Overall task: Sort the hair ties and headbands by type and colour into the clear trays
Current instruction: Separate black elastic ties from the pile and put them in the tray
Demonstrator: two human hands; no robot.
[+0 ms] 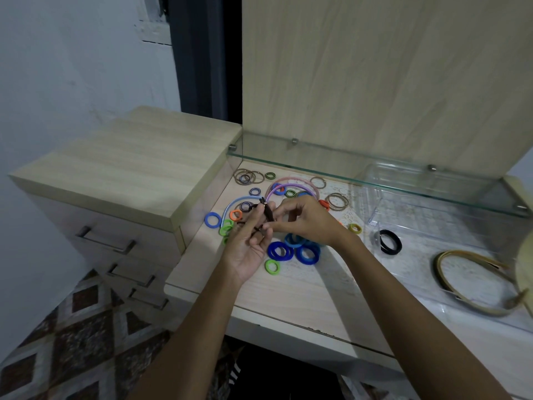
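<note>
Left hand: left hand [248,249] is raised palm-up over the desk [288,290], fingers curled inward, gripping a bunch of thin dark hair ties [261,219] between thumb and fingertips.
Right hand: right hand [310,219] meets the left from the other side — its thumb and forefinger pinch the same dark bunch at its lower end, the other fingers loosely bent above it.
Dark ties: held above the desk, just left of the blue pile; how many bands are in the bunch cannot be told.
Blue pile: thick blue hair ties [294,249] lie on the desk right under the two hands, overlapping one another.
Green tie: one green hair tie [272,267] lies just in front of the blue pile, on its near-left side.
Left of the blue pile: a blue ring [212,220], an orange ring [236,215] and green rings [225,228], partly hidden by the left hand.
Behind the blue pile: a light blue headband [235,204], a purple headband [285,184] and a pink headband [305,181] arch on the desk, with brown thin ties [245,176] farther back under the glass shelf [375,174].
Right of the blue pile: a black hair tie [390,241] lies in a clear tray [461,310] — beige headbands [473,281] lie farther right in it.
Second tray: another clear tray [427,197] stands behind that one, beneath the glass shelf.
</note>
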